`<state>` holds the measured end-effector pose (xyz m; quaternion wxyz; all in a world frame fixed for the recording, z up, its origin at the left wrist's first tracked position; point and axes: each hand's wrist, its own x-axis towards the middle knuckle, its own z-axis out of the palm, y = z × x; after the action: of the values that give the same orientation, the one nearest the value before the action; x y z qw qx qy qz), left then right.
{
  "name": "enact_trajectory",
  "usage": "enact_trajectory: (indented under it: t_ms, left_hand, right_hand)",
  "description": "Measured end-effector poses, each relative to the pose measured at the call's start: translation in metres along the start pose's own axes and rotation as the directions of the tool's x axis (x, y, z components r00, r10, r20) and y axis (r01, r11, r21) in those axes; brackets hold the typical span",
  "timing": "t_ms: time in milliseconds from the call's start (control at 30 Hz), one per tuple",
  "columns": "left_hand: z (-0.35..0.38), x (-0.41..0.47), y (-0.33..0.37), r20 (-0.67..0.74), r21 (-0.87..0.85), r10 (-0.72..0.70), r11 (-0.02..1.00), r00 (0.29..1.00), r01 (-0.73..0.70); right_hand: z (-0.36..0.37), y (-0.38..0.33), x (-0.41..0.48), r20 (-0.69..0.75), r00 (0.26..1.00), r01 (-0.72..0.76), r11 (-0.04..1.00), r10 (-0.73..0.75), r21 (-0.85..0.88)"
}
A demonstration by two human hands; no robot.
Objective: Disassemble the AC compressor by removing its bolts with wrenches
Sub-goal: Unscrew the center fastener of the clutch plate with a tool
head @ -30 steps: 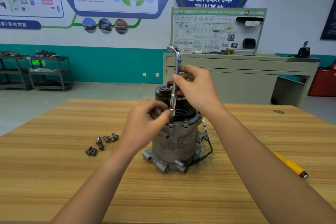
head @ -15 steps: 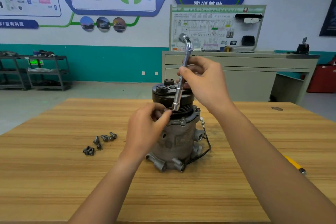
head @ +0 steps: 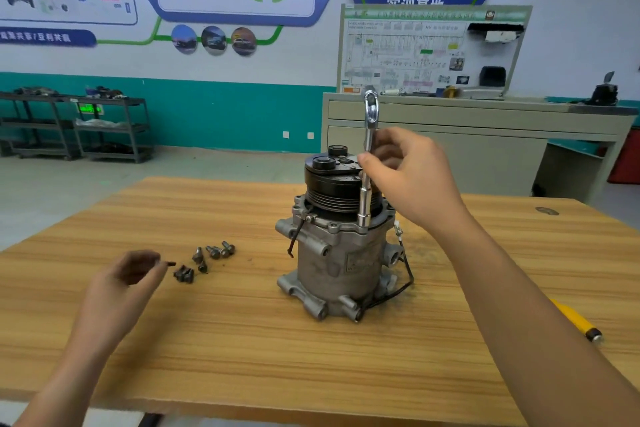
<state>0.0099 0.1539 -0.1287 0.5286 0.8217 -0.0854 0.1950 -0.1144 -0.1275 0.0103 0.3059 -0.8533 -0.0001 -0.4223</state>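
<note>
The grey AC compressor (head: 341, 263) stands upright on the wooden table (head: 263, 350), its black pulley on top. My right hand (head: 407, 180) grips the shaft of a chrome L-shaped socket wrench (head: 367, 163), which stands nearly upright with its socket end on the compressor's front flange. My left hand (head: 126, 281) is far to the left of the compressor, over the table, pinching a small dark bolt (head: 169, 263) at its fingertips. Several removed bolts (head: 207, 258) lie on the table just right of that hand.
A yellow-handled tool (head: 576, 321) lies on the table at the right, partly behind my right forearm. A black wire (head: 405, 274) loops off the compressor's right side. Beyond the table stand a beige cabinet (head: 450, 142) and metal shelves (head: 76, 125).
My left hand left the compressor and moved left to the bolt pile, carrying a bolt. The wrench shifted right and now stands on another spot of the flange.
</note>
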Motion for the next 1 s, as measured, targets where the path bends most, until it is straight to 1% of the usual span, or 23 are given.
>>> enact_trajectory:
  t_ms: [67, 167, 233, 333, 400, 467, 533, 667, 733, 800, 867, 1000]
  left_hand:
    - [-0.015, 0.005, -0.026, 0.035, 0.145, -0.038, 0.989, 0.999, 0.033]
    - [-0.025, 0.005, -0.052, 0.105, 0.358, -0.086, 0.933, 0.991, 0.043]
    - [-0.022, 0.005, -0.058, 0.133, 0.425, -0.081, 0.905, 0.988, 0.017]
    - [-0.005, 0.012, -0.056, 0.14, 0.437, -0.007, 0.898, 0.99, -0.056]
    - [0.007, 0.021, -0.055, 0.171, 0.422, -0.002, 0.904, 0.985, -0.071]
    - [0.014, 0.033, -0.057, 0.201, 0.422, -0.04, 0.905, 0.979, -0.049]
    - [0.017, 0.045, -0.062, 0.2, 0.426, -0.072, 0.905, 0.977, -0.02]
    - [0.017, 0.063, -0.068, 0.106, 0.449, -0.117, 0.892, 0.988, 0.058]
    - [0.02, 0.068, -0.068, 0.093, 0.462, -0.131, 0.884, 0.987, 0.074]
    - [0.023, 0.07, -0.068, 0.111, 0.461, -0.131, 0.885, 0.985, 0.066]
    - [0.026, 0.071, -0.069, 0.157, 0.416, -0.119, 0.908, 0.98, 0.044]
    - [0.026, 0.071, -0.071, 0.258, 0.353, -0.083, 0.936, 0.963, -0.014]
  right_hand:
    - [-0.003, -0.001, 0.003, 0.028, 1.0, -0.014, 1.0, 0.014, -0.011]
    - [-0.005, 0.0, 0.005, 0.067, 0.997, -0.049, 0.999, 0.048, 0.022]
    - [-0.005, 0.0, 0.006, 0.079, 0.996, -0.042, 0.999, 0.041, 0.006]
    - [-0.003, 0.002, 0.006, 0.053, 0.998, -0.028, 0.999, 0.029, -0.016]
    - [-0.002, 0.003, 0.006, 0.032, 0.999, -0.021, 0.999, 0.023, -0.047]
    - [-0.001, 0.003, 0.004, 0.02, 1.0, -0.023, 0.998, 0.024, -0.056]
    - [0.001, 0.004, 0.003, 0.007, 0.999, -0.033, 0.999, 0.033, -0.03]
    - [0.004, 0.006, 0.001, -0.002, 0.997, -0.071, 0.997, 0.071, 0.029]
    - [0.007, 0.005, 0.0, -0.009, 0.996, -0.086, 0.996, 0.087, 0.028]
    - [0.008, 0.005, -0.001, -0.02, 0.996, -0.091, 0.996, 0.091, 0.017]
    - [0.009, 0.004, -0.001, -0.028, 0.996, -0.09, 0.996, 0.09, 0.009]
    - [0.008, 0.001, 0.002, 0.019, 0.997, -0.077, 0.996, 0.077, -0.038]
